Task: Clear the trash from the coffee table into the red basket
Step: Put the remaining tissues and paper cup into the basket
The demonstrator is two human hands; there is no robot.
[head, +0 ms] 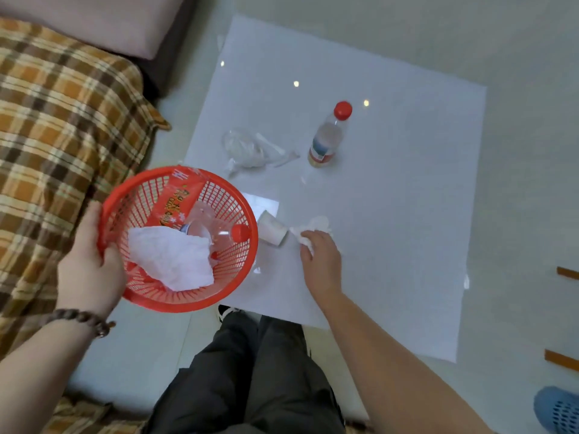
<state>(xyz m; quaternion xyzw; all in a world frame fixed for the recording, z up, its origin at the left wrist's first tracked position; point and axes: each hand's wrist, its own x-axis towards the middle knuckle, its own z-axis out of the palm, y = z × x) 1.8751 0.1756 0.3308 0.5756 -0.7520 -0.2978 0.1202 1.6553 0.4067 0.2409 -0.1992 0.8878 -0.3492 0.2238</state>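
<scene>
Our left hand (89,270) clamps the round red plastic mesh basket's (141,195) rim; our right hand (319,258) pinches a crumpled white tissue (316,225) on the white tabletop (407,214).

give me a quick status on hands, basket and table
Left hand gripping red basket rim. Right hand closing on crumpled tissue. Paper cup, plastic wrap, bottle remain.

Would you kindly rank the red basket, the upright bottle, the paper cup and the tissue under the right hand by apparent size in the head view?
Largest to smallest:
1. red basket, though nearer the camera
2. upright bottle
3. paper cup and tissue: alike, the tissue partly hidden by the right hand.
</scene>
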